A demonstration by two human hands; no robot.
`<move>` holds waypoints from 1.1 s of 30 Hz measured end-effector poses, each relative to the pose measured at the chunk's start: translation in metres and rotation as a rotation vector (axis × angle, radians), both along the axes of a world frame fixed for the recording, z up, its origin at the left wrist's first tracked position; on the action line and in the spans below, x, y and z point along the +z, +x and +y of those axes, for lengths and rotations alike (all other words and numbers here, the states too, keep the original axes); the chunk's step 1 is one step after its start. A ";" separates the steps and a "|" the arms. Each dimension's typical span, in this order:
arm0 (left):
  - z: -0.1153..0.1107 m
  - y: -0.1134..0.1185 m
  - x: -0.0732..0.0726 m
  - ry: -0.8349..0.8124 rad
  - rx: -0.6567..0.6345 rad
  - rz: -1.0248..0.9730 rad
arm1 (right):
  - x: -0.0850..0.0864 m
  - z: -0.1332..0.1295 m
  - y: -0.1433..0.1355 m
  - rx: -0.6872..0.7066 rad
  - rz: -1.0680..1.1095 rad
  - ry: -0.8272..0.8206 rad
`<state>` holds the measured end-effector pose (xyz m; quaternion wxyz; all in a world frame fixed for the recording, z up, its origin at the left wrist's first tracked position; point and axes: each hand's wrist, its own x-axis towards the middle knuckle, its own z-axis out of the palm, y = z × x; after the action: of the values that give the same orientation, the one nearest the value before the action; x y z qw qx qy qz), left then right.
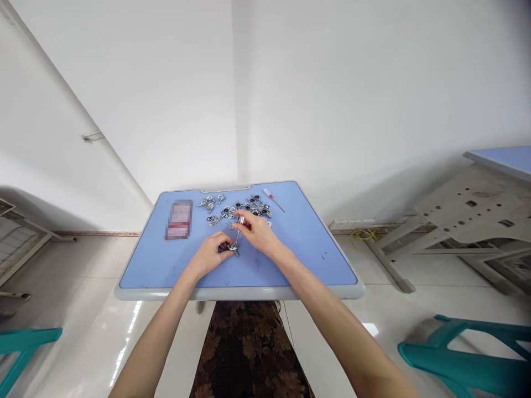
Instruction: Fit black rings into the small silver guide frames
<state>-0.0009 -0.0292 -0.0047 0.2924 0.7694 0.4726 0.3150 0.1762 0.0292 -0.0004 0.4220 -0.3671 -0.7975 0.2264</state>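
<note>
Thin metal rod [238,235] held between both hands above the desk [290,249].
Its top is pinched by the right hand [259,232], its lower end by the left hand [213,253]; one rod and one red-handled screwdriver [274,199] are counted, the metal parts [236,210] beyond being uncountable.

bright, even daylight; white walls [332,83] near washed out. soft glare streaks on glossy floor [124,348] lower left, smaller patch right of centre. faint shadows under blue table [290,243] and along left wall. strong wide-angle bending at edges, lines bowed. corners darken slightly. small metal parts [236,210] too tiny to resolve; one card pixelated.
</note>
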 end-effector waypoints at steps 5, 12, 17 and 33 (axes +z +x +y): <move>0.001 0.002 -0.002 0.001 0.026 0.005 | 0.001 0.000 0.001 0.031 0.003 -0.047; 0.001 0.002 -0.007 0.040 0.036 0.048 | 0.003 -0.005 0.002 0.215 0.071 0.011; 0.002 0.003 -0.009 0.041 0.048 0.057 | 0.001 -0.007 0.001 0.183 0.054 0.111; 0.003 0.004 -0.009 0.049 0.069 0.007 | 0.006 -0.015 0.006 0.304 0.071 0.011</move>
<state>0.0036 -0.0265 -0.0133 0.2609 0.7606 0.4919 0.3339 0.1825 0.0146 0.0058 0.4130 -0.2316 -0.8296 0.2959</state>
